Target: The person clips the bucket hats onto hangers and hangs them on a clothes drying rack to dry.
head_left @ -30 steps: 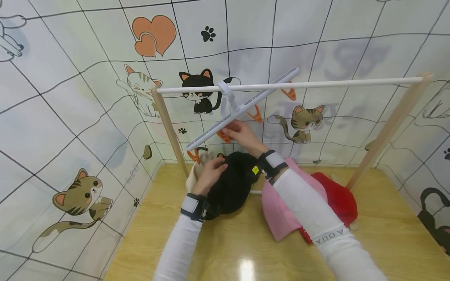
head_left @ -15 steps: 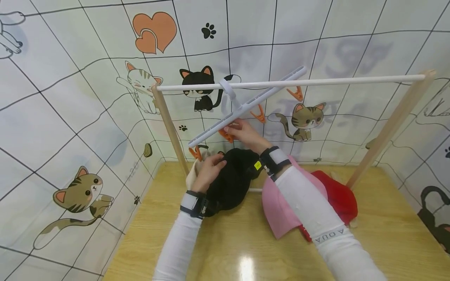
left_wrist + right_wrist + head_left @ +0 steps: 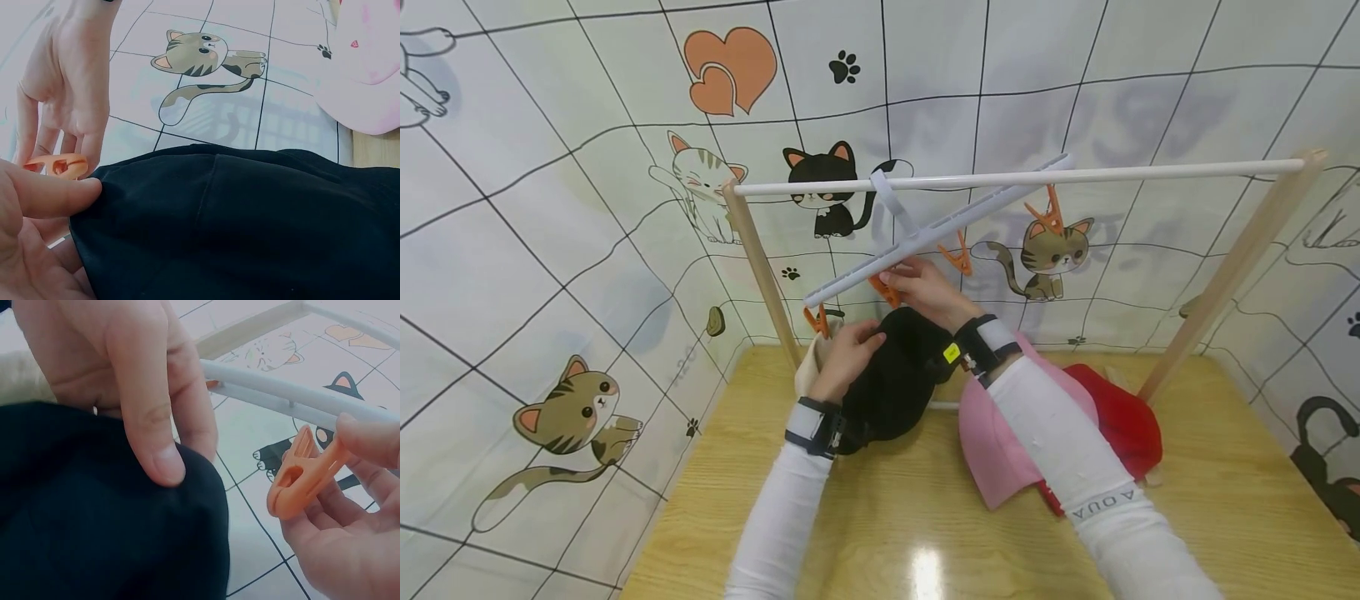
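Note:
My left hand [image 3: 850, 358] pinches the edge of a black hat [image 3: 895, 383] between thumb and fingers, plain in the left wrist view [image 3: 219, 219]. Just above it, my right hand [image 3: 925, 292] grips an orange clip [image 3: 885, 292] on the light grey hanger [image 3: 940, 231]. In the right wrist view this orange clip [image 3: 300, 481] is apart from the black hat's edge. The hanger hooks over the white rail [image 3: 1075, 177] and tilts, left end low. At that end another orange clip [image 3: 817, 321] meets a cream piece of fabric [image 3: 808, 371], partly hidden by my left hand.
Two more orange clips [image 3: 957, 252] hang from the hanger's right half. A pink hat [image 3: 1000, 442] and a red hat [image 3: 1131, 425] lie on the wooden table [image 3: 925, 517], partly under my right forearm. Wooden posts [image 3: 1232, 275] hold the rail, with a cat-print wall covering behind.
The hanger has turned, its right end shifting rightward and its left end rising slightly. My left hand has lifted the black hat's edge a little. My right hand keeps its grip on the clip.

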Available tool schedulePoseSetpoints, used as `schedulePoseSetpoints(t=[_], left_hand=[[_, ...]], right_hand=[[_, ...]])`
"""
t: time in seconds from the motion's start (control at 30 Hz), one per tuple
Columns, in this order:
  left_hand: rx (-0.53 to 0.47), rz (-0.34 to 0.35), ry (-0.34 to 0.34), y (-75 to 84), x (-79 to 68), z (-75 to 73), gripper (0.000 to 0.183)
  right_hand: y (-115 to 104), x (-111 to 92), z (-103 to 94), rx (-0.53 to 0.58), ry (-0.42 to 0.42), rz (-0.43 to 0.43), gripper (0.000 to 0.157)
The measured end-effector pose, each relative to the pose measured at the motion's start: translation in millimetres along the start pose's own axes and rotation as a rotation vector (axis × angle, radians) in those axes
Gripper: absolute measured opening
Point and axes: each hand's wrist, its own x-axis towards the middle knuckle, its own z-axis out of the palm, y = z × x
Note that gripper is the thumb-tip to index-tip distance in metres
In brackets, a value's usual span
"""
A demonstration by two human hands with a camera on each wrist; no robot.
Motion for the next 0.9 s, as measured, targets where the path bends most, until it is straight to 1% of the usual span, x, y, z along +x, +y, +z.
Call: schedulePoseSetpoints(t=[0.17,0.37,0.53,0.67,0.9], left_hand=[[0.021,-0.007,-0.021,6.6,3.9,-1.8,0.015],[0.059,-0.041,-0.011,14.6,8.2,-3.9,0.027],[0.102,-0.025,-0.005,15.9,12.8,-3.2,0.028],[0.116,-0.012,-0.009,16.5,14.8,-1.9,0.028],[0.102,0.010,0.028,21.7,14.4,-2.9,0.023]], right_hand=[[-0.2,-0.1,3.1,0.062,0.014,0.011,0.022],[-1.6,-0.6,6.2,0.116,0.019,0.025,0.021],[-1.7,-0.8,6.3,0.149,0.019,0.017,0.022],[-0.8,-0.5,6.7,0.165,0.014,0.011,0.024],[-1.4,1.1,7.5,0.137,0.005,-0.008,0.024]])
